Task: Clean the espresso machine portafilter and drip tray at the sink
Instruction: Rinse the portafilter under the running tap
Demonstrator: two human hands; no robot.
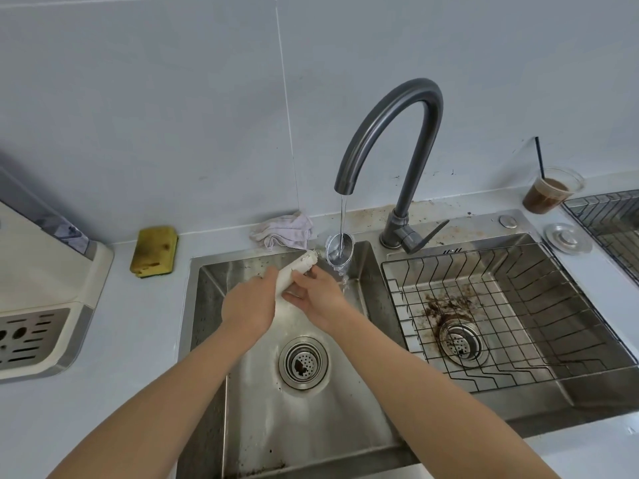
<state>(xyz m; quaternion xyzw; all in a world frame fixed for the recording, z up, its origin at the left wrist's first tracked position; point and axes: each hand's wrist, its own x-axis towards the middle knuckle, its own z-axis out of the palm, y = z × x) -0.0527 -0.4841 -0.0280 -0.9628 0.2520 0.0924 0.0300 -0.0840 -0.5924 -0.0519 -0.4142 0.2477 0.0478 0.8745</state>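
Nearest, over the left basin of the sink (207, 326) and just past its drain (303, 363), the two hands meet on the portafilter (299, 267). The left hand (249, 304) has its fingers curled round the white handle. The right hand (313, 293) holds the same handle closer to the head, thumb on top and fingers pressed together beneath. The metal head sits tilted under the thin stream from the tap (420, 85), so rinsing appears to be under way, though how clean the head is cannot be told. To the left, the drip tray (29, 337) is in place on the machine (41, 267), so that half of the job seems not yet begun. Grounds (446, 305) lie under the rack (511, 288) in the right basin. Farther back, a sponge (154, 250) and a cloth (283, 231) wait by the wall.
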